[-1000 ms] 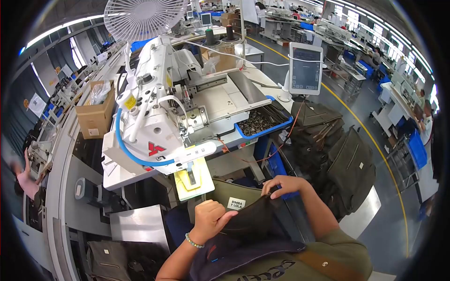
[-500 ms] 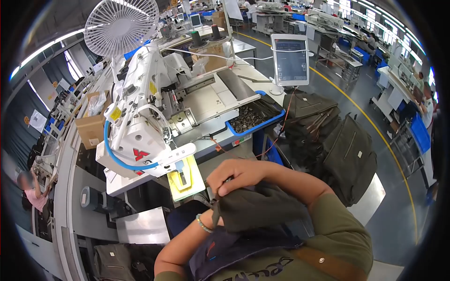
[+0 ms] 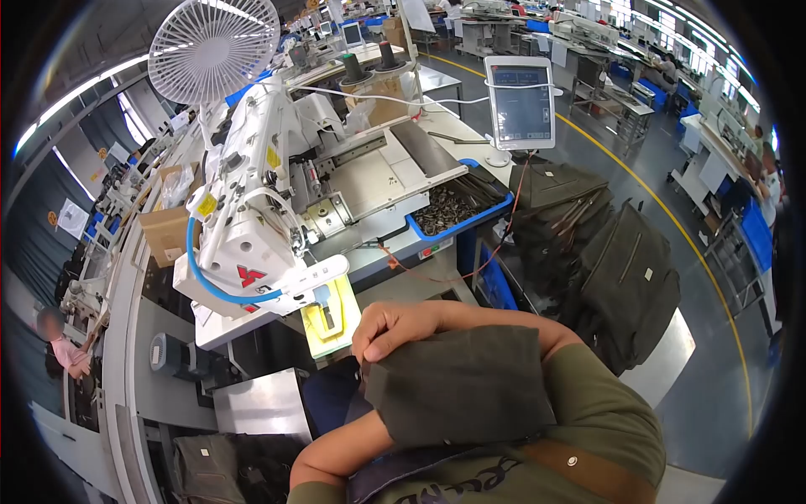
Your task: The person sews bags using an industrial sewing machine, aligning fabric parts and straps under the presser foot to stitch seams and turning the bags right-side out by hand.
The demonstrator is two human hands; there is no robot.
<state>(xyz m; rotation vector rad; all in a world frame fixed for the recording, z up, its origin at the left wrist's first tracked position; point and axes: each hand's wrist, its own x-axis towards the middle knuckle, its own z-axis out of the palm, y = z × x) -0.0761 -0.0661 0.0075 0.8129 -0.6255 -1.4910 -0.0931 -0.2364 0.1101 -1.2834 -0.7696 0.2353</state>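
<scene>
A dark olive fabric piece [image 3: 462,386], looking like part of a bag, lies spread in front of my chest. My right hand [image 3: 393,328] is closed on its upper left edge, thumb folded over the cloth. From below, my left forearm runs up under the fabric, which hides my left hand and its fingers. Just beyond my right hand is the sewing machine [image 3: 239,244], its head over a yellow-lit plate [image 3: 330,323].
Finished-looking dark backpacks [image 3: 625,286] are stacked at the right, beside a blue-rimmed tray [image 3: 462,225] of small dark parts. A tablet [image 3: 520,105] stands behind the tray. A metal stool [image 3: 260,407] and another bag [image 3: 206,470] are lower left. A seated person [image 3: 67,349] works far left.
The fabric has unfolded from a bunched shape into a broader flat panel, now covering my left wrist and bracelet. My right hand has shifted slightly left and down.
</scene>
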